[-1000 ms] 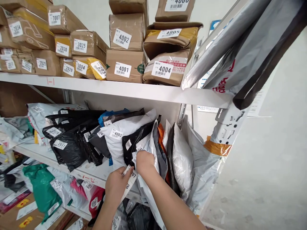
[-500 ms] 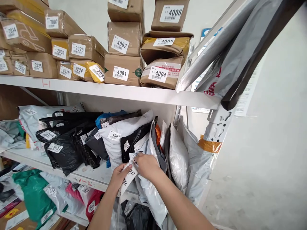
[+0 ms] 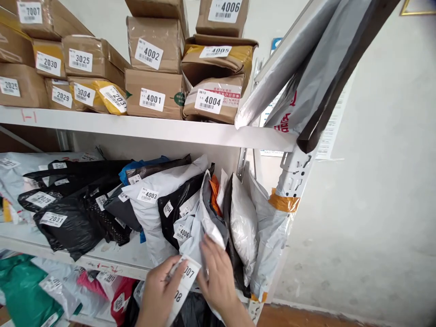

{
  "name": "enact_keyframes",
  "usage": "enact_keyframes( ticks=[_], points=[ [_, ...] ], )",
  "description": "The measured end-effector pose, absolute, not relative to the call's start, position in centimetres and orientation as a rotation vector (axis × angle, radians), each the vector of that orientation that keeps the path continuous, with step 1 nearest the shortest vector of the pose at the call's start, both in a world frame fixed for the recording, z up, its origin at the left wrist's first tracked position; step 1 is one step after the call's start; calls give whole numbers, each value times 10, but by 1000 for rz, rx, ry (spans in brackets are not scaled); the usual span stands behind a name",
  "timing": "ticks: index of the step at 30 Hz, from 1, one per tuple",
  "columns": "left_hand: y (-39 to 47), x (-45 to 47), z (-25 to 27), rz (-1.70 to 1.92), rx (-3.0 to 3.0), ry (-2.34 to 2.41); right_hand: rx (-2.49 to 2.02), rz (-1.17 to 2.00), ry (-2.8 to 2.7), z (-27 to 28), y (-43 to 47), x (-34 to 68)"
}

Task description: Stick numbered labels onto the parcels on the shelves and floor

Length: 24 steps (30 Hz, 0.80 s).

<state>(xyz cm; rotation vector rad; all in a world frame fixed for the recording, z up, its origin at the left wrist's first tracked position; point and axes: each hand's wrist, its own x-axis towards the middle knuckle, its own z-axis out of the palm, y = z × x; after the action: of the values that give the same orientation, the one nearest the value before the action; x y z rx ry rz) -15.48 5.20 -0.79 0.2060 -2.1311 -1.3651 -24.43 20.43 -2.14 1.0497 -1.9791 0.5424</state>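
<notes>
Labels (image 3: 185,279) on a white strip sit low in front of the middle shelf (image 3: 112,259), and we hold that strip in our left hand (image 3: 160,295), whose grip is closed around it with the thumb near the printed 007. Our right hand (image 3: 218,281) lies with flat, loosely spread fingers against the grey mail bag (image 3: 204,227) at the front of the leaning row, holding nothing that we can make out. The trouble we see is in how these bags stand: black bag (image 3: 177,206), grey ones and the white padded bag (image 3: 243,227) all lean on one another with their lower ends past the shelf lip, so a firm press or a tug on one could send its neighbours sliding down toward the bags below. A sticker could also go on creased or crooked, since the soft plastic gives way under the palm and offers no firm backing. With numbers so alike, 4003 (image 3: 147,195) beside 4006 (image 3: 183,233), we could easily mark the wrong parcel. The strip hangs loose at its lower end and might catch on a bag's edge and tear.
</notes>
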Motion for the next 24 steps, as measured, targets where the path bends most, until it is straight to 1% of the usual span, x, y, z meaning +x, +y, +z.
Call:
enact_keyframes(
  ticks=[3, 5, 9, 11, 14, 16, 20, 21, 24],
  points=[
    [72, -161, -8, -1113, 248, -2156, 902, 463, -1929, -24, 210, -259],
    [76, -162, -7, -1040, 294, -2132, 903, 456, -1876, -18, 213, -257],
    [77, -165, -4, -905, 331, -2225, 947, 652, -1902, -5, 210, -238],
    [78, -169, -3, -715, 420, -2293, 920, 743, -1936, -3, 204, -230],
    [79, -176, 0, -459, 567, -2326, 883, 772, -1923, -4, 196, -229],
    [78, -178, 3, -502, 609, -2336, 871, 771, -1904, -7, 191, -231],
    [68, -174, 4, -967, 439, -2350, 848, 831, -1883, -13, 188, -234],
    [66, -173, 4, -1032, 399, -2348, 852, 845, -1878, -14, 187, -235],
    [63, -174, 2, -985, 438, -2354, 869, 867, -1880, -17, 186, -237]
  ],
)
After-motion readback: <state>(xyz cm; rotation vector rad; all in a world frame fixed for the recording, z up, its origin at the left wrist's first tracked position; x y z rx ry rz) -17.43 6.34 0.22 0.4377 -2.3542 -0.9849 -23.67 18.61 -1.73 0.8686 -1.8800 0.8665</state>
